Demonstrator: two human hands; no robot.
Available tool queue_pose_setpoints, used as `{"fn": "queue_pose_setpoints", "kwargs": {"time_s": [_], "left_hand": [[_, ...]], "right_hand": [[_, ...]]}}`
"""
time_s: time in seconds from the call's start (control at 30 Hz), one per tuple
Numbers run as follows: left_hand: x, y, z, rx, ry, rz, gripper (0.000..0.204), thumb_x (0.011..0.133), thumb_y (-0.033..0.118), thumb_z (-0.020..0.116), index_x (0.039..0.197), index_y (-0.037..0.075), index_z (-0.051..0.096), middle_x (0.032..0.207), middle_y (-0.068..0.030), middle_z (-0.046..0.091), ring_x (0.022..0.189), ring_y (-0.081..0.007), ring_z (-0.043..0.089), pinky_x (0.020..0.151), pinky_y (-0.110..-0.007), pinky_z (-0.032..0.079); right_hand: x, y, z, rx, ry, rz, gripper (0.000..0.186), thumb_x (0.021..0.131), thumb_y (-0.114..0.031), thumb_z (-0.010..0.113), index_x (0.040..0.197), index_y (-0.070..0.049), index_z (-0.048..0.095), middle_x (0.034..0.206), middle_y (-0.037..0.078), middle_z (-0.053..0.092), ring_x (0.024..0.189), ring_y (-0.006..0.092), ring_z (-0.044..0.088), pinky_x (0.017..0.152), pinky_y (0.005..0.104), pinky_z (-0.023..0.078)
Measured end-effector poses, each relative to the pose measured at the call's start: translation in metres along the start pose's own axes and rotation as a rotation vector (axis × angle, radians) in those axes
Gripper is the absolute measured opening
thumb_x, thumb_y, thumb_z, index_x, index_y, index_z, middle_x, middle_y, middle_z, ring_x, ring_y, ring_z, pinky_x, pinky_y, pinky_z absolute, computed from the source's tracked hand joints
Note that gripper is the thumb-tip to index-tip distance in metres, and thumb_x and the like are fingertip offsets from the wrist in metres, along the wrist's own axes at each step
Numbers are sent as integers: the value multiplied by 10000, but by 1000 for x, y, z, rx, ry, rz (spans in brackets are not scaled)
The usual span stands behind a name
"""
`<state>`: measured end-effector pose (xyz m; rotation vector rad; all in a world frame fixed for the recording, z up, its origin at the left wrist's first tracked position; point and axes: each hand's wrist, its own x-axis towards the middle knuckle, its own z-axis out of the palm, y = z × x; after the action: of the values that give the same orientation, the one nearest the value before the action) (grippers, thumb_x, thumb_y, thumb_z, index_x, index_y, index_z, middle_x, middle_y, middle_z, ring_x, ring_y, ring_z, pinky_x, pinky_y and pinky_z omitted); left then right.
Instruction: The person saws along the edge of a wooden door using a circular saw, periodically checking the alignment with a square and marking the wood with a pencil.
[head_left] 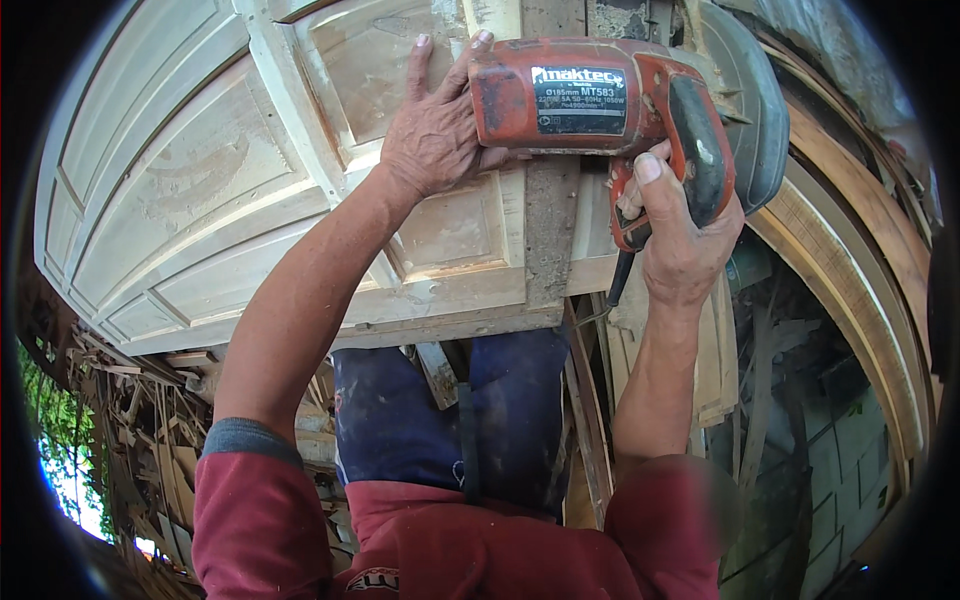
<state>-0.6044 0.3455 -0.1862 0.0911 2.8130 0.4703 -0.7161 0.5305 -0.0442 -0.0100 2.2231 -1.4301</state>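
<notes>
While right hand (682,222) clasps it, red saw (505,105) lies rightward against spread left hand (432,140).

Carpentry workshop: saw (650,85), stacked boards (842,252)

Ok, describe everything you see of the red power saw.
The scuffed, plastic-looking red power saw is held crosswise, its cylindrical motor housing pointing left over a pale wooden panelled piece. It has a black label, a black-padded handle, a rounded grey guard and a dark cord. The right hand grips the handle; the left hand touches the housing's end. The blade is hidden.
</notes>
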Motion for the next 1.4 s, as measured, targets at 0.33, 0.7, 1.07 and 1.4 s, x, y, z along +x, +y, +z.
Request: {"fn": "queue_pose_setpoints", "kwargs": {"time_s": [0.33,0.7,1.07,1.4], "left_hand": [[3,4,0,363,28,-38,822,902,680,451,1571,215,341,1648,39,290,1540,-222,192,1213,-618,-21],[0,5,5,78,228,2,864,935,659,475,1586,123,290,1646,-49,289,1531,-275,210,1244,-547,2],[-259,166,82,-279,-343,-29,904,800,509,706,1479,-2,398,1542,-212,378,1489,-450,241,1148,-775,14],[-274,180,126,-121,-281,-123,982,659,459,817,1530,260,408,1598,-113,310,1514,-421,169,1044,-879,4]], "right_hand": [[-48,24,-23,-33,8,82,225,826,-151,779,894,-4,624,729,30,616,661,90,566,623,273,473],[-221,130,-97,-260,-72,55,276,763,-137,782,911,-3,592,685,101,569,559,266,573,557,378,474],[-292,182,-129,-259,-122,84,378,694,-140,815,978,20,624,766,142,625,613,325,626,573,387,505],[-296,186,-130,-251,-143,87,269,764,-137,751,907,-17,557,710,77,637,588,223,641,582,344,528]]}}
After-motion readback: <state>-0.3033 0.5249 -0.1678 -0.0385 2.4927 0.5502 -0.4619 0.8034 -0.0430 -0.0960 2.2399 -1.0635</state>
